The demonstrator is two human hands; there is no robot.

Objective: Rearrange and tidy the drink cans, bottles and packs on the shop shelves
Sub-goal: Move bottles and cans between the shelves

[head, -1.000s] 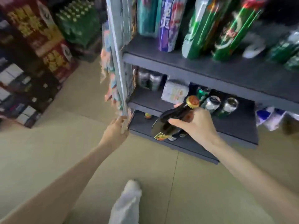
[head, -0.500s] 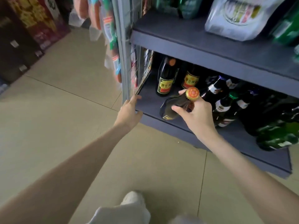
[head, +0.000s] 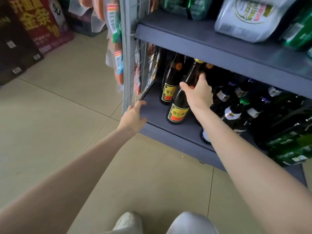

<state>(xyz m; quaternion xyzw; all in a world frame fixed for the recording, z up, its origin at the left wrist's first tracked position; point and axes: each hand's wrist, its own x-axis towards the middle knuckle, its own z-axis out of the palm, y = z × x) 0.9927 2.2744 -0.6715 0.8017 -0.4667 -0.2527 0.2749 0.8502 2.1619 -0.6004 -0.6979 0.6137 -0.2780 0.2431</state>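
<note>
My right hand (head: pixel 198 94) grips a dark brown bottle (head: pixel 181 105) with a yellow and red label and a gold cap. The bottle stands nearly upright on the bottom grey shelf (head: pixel 155 110), tilted slightly back. A second bottle of the same kind (head: pixel 169 81) stands just behind it to the left. My left hand (head: pixel 134 116) rests on the shelf's front left corner, fingers touching the foot of the wire side panel (head: pixel 145 71). Several dark and green bottles (head: pixel 236 108) crowd the shelf to the right.
The shelf above (head: pixel 211 46) carries a white pack of cans (head: pixel 244 17) and green packs (head: pixel 184 7). Snack packets (head: pixel 116 39) hang on the shelf end. Red and dark cartons (head: pixel 37 26) stand on the tiled floor at left. My shoe (head: pixel 128 222) shows below.
My right hand has swung the bottle from lying on its side to nearly upright on the bottom shelf. The view has moved closer. My left hand stays at the shelf corner.
</note>
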